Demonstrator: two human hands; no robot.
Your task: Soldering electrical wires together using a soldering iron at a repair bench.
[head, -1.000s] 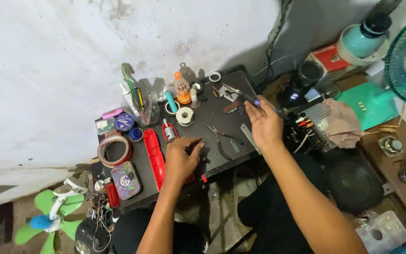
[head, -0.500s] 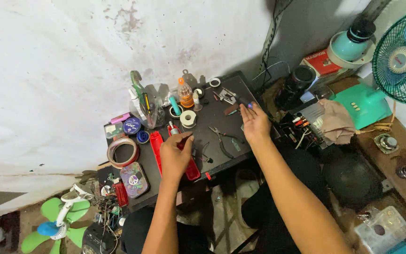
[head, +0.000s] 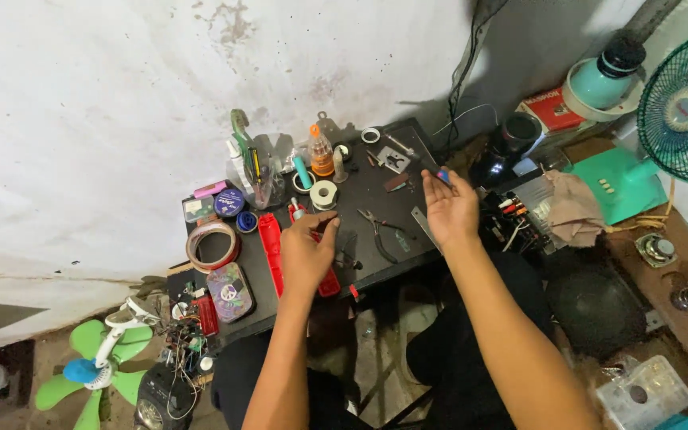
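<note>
— While both hands hang over the black table at frame centre, what has the left hand got?
— Its fingers curl down onto a red tray and something small and dark at the fingertips; whether it truly grips that, I cannot tell.
— And the right hand?
— Right of centre, palm down, fingers loosely bent. A thin tool with a blue and red tip pokes out past its fingertips, toward the upper left, so it seems pinched there.
— What lies between them?
— Pliers, flat on the table, touching neither hand.
— Further left?
— A tape roll, at the table's left edge. A green fan fills the upper right corner.
</note>
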